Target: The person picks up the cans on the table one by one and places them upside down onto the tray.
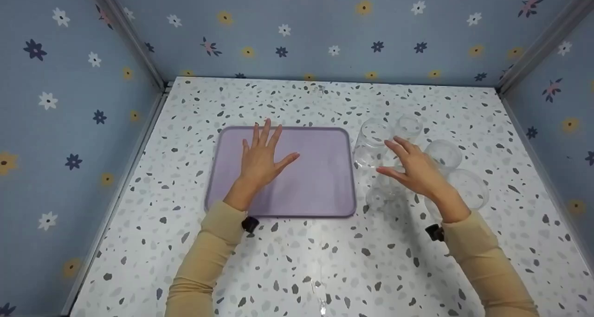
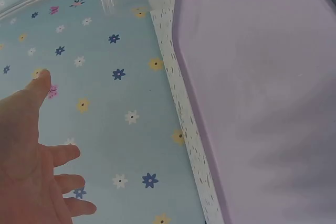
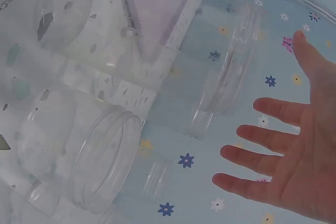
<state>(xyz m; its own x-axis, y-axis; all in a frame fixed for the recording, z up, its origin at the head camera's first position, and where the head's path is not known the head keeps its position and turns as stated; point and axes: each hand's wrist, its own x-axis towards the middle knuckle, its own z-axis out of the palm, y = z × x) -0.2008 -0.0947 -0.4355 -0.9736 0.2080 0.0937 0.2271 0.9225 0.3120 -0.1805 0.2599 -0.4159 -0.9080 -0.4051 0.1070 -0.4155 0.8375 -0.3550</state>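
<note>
A lilac tray (image 1: 315,177) with a raised rim lies on the speckled table. Over its left half is my left hand (image 1: 260,164), fingers spread and holding nothing; the left wrist view shows this hand (image 2: 26,156) apart from the tray. My right hand (image 1: 417,173) is above a group of transparent containers right of the tray, its fingers extended and thumb apart. A tall container (image 1: 369,145) stands nearest the tray's right edge. In the right wrist view, a transparent jar (image 3: 79,150) with a ridged neck appears beside the open hand (image 3: 299,150), not touching it.
Farther right are a small transparent container (image 1: 408,126), a round one (image 1: 443,153) and a wider one (image 1: 471,189). Another (image 1: 378,198) sits near the tray's lower right corner. Flowered blue panels (image 1: 306,29) enclose the table's back and sides.
</note>
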